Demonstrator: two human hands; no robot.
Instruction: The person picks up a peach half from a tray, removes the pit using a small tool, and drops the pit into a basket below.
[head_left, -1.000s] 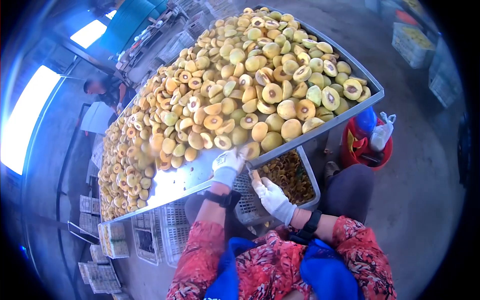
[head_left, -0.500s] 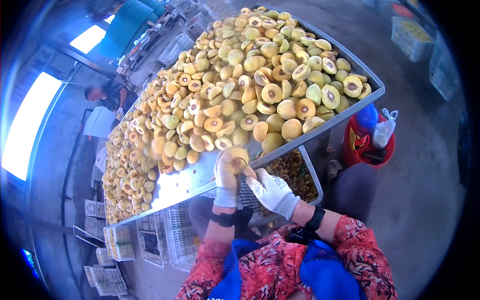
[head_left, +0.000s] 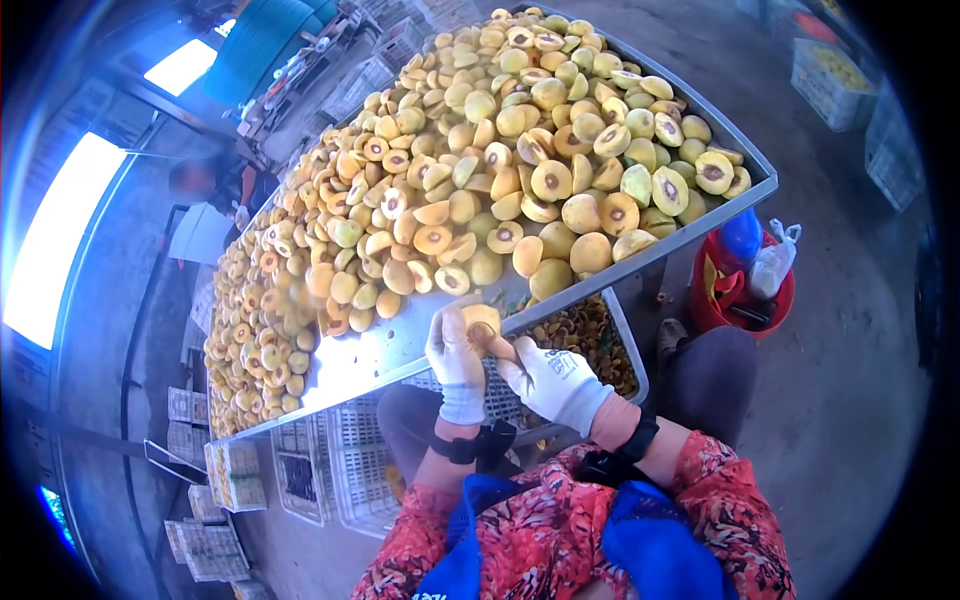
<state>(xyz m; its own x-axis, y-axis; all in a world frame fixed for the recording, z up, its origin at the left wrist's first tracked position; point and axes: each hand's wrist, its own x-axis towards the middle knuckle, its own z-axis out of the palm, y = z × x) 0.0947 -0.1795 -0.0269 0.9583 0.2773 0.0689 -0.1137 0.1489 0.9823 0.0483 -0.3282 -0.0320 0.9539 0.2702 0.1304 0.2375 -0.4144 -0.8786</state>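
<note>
A halved yellow fruit (head_left: 481,322) is held in my left hand (head_left: 457,358), which wears a white glove, just over the near edge of the metal table (head_left: 600,283). My right hand (head_left: 548,381), also in a white glove with bare fingertips, is closed at the fruit's right side; whatever is between its fingers is too small to make out. Beyond both hands, a large heap of halved fruit (head_left: 440,190) covers much of the table.
Below the table edge is a crate of dark pieces (head_left: 590,345), with white plastic crates (head_left: 360,465) to its left. A red bucket (head_left: 708,308) holding bags stands at right. Another person (head_left: 240,190) is at the far left side.
The view has shifted slightly. The fruit in my left hand has turned a little, and its cut face with a brown centre now shows beside my right fingers.
</note>
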